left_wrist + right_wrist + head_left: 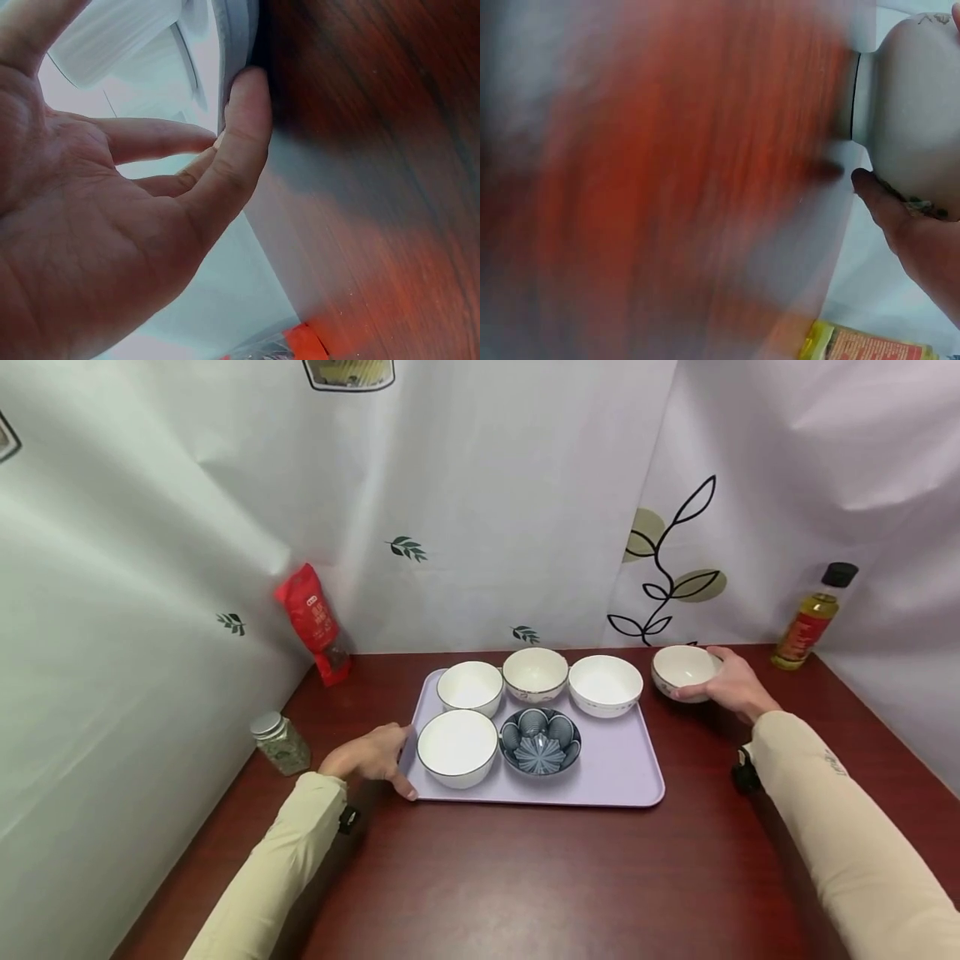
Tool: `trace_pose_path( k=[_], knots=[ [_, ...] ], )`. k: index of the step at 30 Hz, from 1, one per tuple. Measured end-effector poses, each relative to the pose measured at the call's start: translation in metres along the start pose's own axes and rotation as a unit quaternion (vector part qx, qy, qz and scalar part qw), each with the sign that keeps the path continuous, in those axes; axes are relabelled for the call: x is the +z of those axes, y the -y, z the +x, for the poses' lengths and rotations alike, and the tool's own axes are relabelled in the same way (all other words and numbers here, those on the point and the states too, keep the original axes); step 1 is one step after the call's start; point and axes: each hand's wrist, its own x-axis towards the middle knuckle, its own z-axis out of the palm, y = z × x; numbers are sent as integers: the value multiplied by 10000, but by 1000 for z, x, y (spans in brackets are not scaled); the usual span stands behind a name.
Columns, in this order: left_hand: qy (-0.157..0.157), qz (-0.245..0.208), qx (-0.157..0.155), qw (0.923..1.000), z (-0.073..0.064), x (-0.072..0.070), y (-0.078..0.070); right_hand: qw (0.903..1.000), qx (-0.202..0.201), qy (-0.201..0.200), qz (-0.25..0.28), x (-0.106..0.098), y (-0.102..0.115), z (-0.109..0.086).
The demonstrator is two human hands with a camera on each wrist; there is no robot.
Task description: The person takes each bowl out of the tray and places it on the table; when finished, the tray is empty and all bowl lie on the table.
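A white bowl (681, 665) with a dark rim and a patterned outside sits at the back right; my right hand (733, 683) grips it by its sides. Its foot and pale outer wall face the right wrist view, close over the table. At the left edge of a lilac tray (617, 752), my left hand (381, 756) rests with fingers and thumb spread against the edge. On the tray are several white bowls, including one near the left hand (457, 745), and a dark blue patterned bowl (540, 743) in front.
A red packet (312, 622) leans at the back left, with a lidded glass jar (281, 743) nearer on the left. At the back right stands an oil bottle (810, 622). White curtains (510, 485) border the brown table (540, 877).
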Motion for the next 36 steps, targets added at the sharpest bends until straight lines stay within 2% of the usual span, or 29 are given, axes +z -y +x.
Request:
trace_pose_path(
  k=[11, 14, 17, 22, 25, 28, 33, 36],
  knots=[
    [14, 24, -8, 10000, 3, 3, -4, 9994, -91, -109, 324, 1, -2, 3],
    [33, 15, -33, 10000, 2, 4, -5, 10000, -79, -37, 44, -4, 3, -2],
    [55, 46, -62, 10000, 1, 3, -5, 9987, -186, -154, -453, -10, 9, -7],
    [15, 158, 20, 9999, 0, 0, -5, 9920, -690, -599, -873, -16, 26, -21],
    [-14, 198, 69, 9998, -1, -1, -4, 9878, -1081, -795, -789, -12, 41, -31],
    [10, 176, 86, 9998, -1, -1, -3, 9855, -1382, -825, -541, -3, 56, -43],
    [50, 131, 42, 9999, 0, 1, -2, 9866, -1594, -348, 13, 17, 76, -55],
    [39, 120, -8, 9999, -1, 1, -1, 9866, -1630, 69, 83, 28, 81, -54]
  ],
)
